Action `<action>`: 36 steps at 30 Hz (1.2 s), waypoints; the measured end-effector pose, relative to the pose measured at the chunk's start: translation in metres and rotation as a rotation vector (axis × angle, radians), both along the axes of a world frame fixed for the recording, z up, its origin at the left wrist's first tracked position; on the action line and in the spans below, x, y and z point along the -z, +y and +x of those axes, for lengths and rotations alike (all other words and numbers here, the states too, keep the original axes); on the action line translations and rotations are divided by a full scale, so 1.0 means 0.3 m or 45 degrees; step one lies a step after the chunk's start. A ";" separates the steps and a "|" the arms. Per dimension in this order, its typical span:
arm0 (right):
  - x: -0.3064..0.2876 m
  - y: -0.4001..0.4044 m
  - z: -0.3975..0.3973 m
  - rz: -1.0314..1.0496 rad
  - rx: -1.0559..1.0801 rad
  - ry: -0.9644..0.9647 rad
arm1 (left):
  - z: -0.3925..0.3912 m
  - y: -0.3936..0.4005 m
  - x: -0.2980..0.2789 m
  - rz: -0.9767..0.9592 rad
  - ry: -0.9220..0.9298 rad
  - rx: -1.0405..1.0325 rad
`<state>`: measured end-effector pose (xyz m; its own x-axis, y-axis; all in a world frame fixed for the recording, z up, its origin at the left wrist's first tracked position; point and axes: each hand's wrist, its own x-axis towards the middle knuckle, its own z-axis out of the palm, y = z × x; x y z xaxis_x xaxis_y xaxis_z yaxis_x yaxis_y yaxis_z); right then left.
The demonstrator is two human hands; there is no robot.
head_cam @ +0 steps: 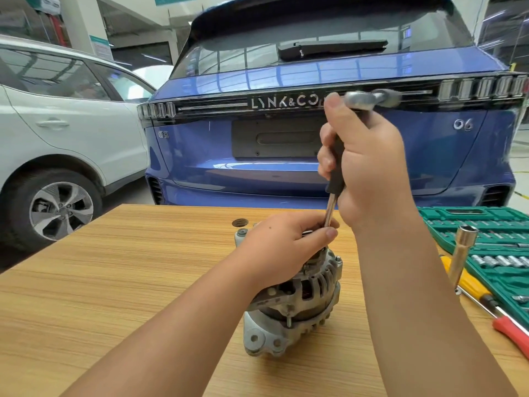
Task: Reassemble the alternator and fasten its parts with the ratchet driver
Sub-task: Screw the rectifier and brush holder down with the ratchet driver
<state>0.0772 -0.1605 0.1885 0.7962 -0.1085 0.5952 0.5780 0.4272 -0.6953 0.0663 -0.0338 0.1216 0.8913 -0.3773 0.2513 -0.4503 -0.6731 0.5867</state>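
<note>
Two cars (315, 138) behind wooden table (114, 282); green socket case (492, 253) right.

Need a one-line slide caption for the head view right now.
Right hand grips the ratchet driver upright on the alternator, left hand steadying its shaft.

bright even indoor light, wide-angle edge bending, slight blur

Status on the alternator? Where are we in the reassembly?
Done: the alternator housing halves sit together, upright on the table. In hand: the right hand grips the ratchet driver, its shaft pointing down into the top, where the left hand steadies the tip. Left: I can't tell how many fasteners are tight; the socket set is open at right.
</note>
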 end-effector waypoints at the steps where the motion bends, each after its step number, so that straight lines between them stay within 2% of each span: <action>1: 0.000 -0.002 -0.002 -0.014 -0.106 -0.013 | 0.003 0.000 0.000 0.002 0.006 -0.016; 3: 0.007 0.002 -0.003 0.005 -0.186 -0.102 | 0.003 0.000 0.001 0.007 -0.001 -0.026; 7: 0.013 0.033 -0.012 -0.057 -0.051 -0.285 | 0.000 -0.003 -0.001 0.009 -0.015 -0.009; 9: 0.014 0.035 -0.009 -0.042 -0.079 -0.277 | -0.005 -0.005 -0.005 0.009 -0.021 -0.001; 15: 0.021 0.008 0.004 0.108 -0.424 -0.191 | -0.005 -0.003 -0.008 0.000 -0.025 0.008; 20: 0.007 0.023 -0.009 0.092 -0.285 -0.142 | 0.002 -0.001 -0.004 0.017 -0.023 0.000; 25: 0.002 0.025 -0.018 0.065 0.141 -0.094 | -0.001 0.001 -0.001 0.021 -0.022 0.030; 27: -0.001 0.008 -0.008 0.056 0.054 -0.018 | 0.005 0.002 0.002 0.018 -0.017 0.012; 30: 0.002 -0.009 0.000 0.039 -0.269 -0.020 | 0.010 0.002 0.005 0.006 -0.001 -0.016; 36: 0.024 0.033 0.001 -0.084 -0.078 -0.340 | 0.003 -0.002 0.000 0.025 -0.023 -0.003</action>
<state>0.0775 -0.1506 0.1815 0.6143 -0.0187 0.7888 0.7187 0.4258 -0.5496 0.0672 -0.0343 0.1216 0.8875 -0.3805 0.2601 -0.4594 -0.6855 0.5648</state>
